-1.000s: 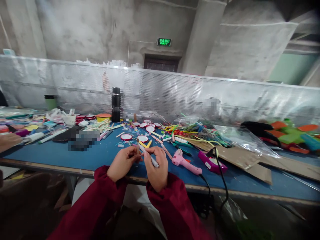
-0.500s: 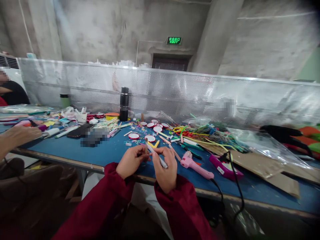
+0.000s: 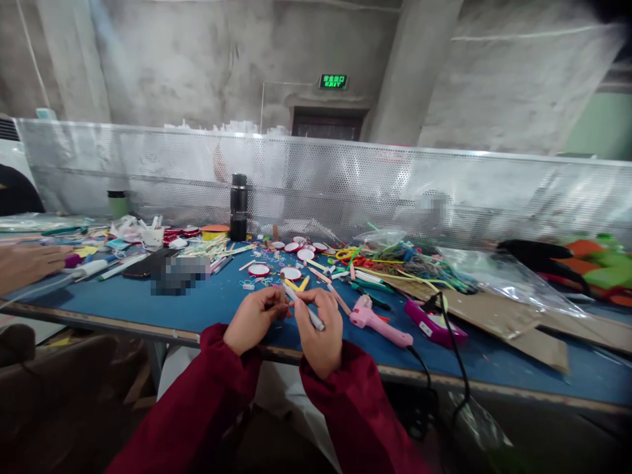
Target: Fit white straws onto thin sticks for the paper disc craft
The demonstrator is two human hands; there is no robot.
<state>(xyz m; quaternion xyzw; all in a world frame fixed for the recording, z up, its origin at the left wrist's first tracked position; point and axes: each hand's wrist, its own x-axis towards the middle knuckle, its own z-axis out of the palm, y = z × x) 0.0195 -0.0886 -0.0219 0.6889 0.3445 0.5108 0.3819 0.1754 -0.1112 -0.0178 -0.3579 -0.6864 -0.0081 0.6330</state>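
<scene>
Near the table's front edge, my left hand (image 3: 253,320) pinches a small brown stick (image 3: 283,284), mostly hidden by the fingers. My right hand (image 3: 322,334) is closed on a whitish marker pen (image 3: 313,318), which slants up toward the stick. The two hands are close together, fingertips almost meeting; whether the pen tip touches the stick I cannot tell. Just beyond them lie yellow sticks (image 3: 298,285) and white discs with red rims (image 3: 291,273). A pink glue gun (image 3: 379,323) rests on the table to the right of my right hand.
A purple box (image 3: 435,324) with a black cable and cardboard sheets (image 3: 494,317) lie to the right. Tangled coloured cords (image 3: 419,260) are behind them. A black bottle (image 3: 239,209) stands by the mesh partition (image 3: 316,178). Another person's hand (image 3: 32,264) reaches in at the left.
The whole scene has shifted slightly left as the camera turned. My hands keep the same hold on the stick and pen. The other person's hand at left has moved and flattened.
</scene>
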